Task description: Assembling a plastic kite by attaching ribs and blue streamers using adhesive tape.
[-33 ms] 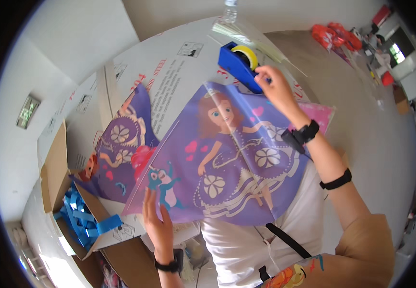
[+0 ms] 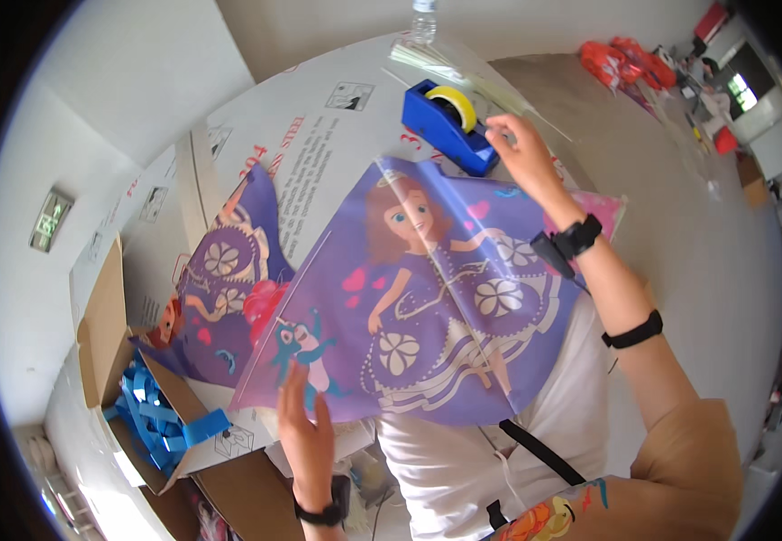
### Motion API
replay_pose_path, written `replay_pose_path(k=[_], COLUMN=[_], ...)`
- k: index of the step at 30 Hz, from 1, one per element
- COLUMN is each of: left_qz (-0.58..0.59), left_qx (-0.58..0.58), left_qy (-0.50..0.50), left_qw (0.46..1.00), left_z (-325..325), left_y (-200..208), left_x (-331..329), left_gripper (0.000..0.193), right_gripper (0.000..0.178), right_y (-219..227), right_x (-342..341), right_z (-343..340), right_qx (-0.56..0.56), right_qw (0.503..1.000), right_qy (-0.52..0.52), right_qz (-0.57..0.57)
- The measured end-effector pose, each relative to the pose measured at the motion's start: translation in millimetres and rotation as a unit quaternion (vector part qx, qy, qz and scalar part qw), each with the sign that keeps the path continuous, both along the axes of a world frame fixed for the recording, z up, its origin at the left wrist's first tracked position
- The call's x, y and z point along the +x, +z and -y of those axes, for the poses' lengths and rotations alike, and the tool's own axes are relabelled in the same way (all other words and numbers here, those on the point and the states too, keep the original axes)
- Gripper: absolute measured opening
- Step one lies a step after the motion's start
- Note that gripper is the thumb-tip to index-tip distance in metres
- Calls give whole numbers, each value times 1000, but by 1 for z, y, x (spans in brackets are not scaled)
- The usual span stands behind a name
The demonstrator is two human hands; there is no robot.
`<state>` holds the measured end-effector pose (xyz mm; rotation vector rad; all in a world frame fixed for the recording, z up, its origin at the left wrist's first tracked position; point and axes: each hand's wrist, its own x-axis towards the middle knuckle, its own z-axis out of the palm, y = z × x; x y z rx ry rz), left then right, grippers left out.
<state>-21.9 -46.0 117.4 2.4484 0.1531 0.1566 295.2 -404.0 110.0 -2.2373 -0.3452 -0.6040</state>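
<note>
A purple kite sheet (image 2: 427,298) printed with a cartoon princess lies spread in front of me, its lower edge over my lap. My left hand (image 2: 305,433) is by its lower left corner, fingers stretched and apart, holding nothing. At the far side, my right hand (image 2: 526,153) has its fingers bent toward the thumb beside the blue tape dispenser (image 2: 463,151); anything pinched there is too small to make out. A yellow roll of tape (image 2: 465,104) sits in the dispenser. Left of the sheet lies a second purple printed sheet (image 2: 228,257).
A cardboard box (image 2: 102,334) with blue ribbon strips (image 2: 152,415) stands at the left. Thin pale sticks (image 2: 422,59) in clear plastic and a bottle (image 2: 424,22) are at the back of the table (image 2: 319,135). Red plastic bags (image 2: 625,65) lie farther right.
My right hand has moved slightly to the right, away from the tape dispenser. My left hand has shifted a little down and right on the sheet's corner.
</note>
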Motion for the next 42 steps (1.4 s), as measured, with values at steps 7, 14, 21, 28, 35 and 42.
replay_pose_path(k=[7,14,21,28,35,42], left_qz=[-129,-57,-77,-137,-242,-264], left_qx=[-78,-86,-38,-113,-430,-667], left_qy=[-313,-353,-389,-407,-250,12], left_qw=[938,930,917,896,833,696], left_z=[125,186,205,207,234,256], left_y=[96,105,115,122,77,-8], left_x=[47,90,90,88,169,273], left_gripper=[48,48,49,45,40,37], right_gripper=[35,19,28,30,20,17], right_y=[-32,-24,-12,2,62,62], right_x=[62,69,68,-37,-191,-243], right_z=[56,38,43,120,190,217], right_qx=[5,235,149,175,293,279], right_qw=[980,900,928,918,895,898], right_qy=[-25,32,-57,-33,-79,-99], right_qz=[-198,-366,-337,-355,-328,-327])
